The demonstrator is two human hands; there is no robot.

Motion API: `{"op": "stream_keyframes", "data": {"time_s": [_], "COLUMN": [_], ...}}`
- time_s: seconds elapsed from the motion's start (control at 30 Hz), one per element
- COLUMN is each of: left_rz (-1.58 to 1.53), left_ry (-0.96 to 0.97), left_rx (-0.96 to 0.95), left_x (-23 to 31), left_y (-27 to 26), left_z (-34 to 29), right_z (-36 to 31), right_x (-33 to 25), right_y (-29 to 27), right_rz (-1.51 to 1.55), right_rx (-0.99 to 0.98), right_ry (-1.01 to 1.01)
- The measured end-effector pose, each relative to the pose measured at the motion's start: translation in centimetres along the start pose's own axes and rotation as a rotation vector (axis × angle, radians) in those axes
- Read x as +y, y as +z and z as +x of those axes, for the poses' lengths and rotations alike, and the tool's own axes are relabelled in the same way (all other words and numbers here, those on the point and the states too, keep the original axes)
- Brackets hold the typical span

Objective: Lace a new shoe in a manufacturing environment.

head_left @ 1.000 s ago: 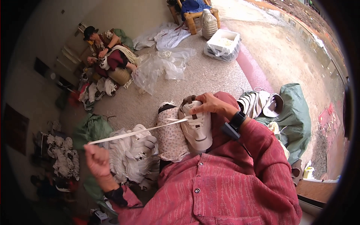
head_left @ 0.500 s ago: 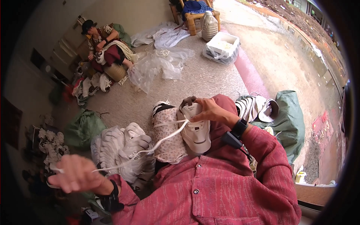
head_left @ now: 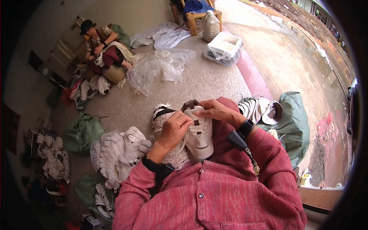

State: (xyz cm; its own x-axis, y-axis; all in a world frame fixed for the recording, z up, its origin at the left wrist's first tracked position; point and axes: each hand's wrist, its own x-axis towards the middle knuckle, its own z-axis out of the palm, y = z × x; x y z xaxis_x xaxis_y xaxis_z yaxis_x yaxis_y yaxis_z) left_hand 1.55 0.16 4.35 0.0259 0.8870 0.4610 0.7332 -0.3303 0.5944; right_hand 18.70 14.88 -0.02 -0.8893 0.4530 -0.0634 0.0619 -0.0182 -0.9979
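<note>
White shoe (head_left: 201, 143), positioned on the lap directly beneath the two-handed grip. Its long axis runs outward from the body: the toe points back toward the red shirt (head_left: 226, 195), veering slightly to the right, while the brown-trimmed opening faces away. Right of the grip, well apart, stands a green sack (head_left: 295, 128). Left of the grip and somewhat nearer the body lies a heap of white shoes (head_left: 115, 153). Between heap and shoe, close under the left side of the grip, is a floral cloth (head_left: 178, 159). Right of the grip, nearer than the sack, lies a row of pale nested shoes (head_left: 253, 109). The right hand (head_left: 216, 111) grasps the opening end, thumb laid across the tongue. The left hand (head_left: 174, 128) is clenched beside the eyelets, pinching a white lace (head_left: 186, 138), part of which hangs just below the fingers.
</note>
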Motion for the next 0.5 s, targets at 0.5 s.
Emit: {"op": "stream_keyframes", "data": {"time_s": [0.5], "left_rz": [-0.072], "left_ry": [-0.201], "left_rx": [-0.076], "left_x": [-1.13], "left_y": [1.13], "left_z": [-0.31], "right_z": [-0.4], "right_x": [-0.43], "right_y": [0.42], "right_rz": [0.245], "right_rx": [-0.002], "right_ry": [0.032]}}
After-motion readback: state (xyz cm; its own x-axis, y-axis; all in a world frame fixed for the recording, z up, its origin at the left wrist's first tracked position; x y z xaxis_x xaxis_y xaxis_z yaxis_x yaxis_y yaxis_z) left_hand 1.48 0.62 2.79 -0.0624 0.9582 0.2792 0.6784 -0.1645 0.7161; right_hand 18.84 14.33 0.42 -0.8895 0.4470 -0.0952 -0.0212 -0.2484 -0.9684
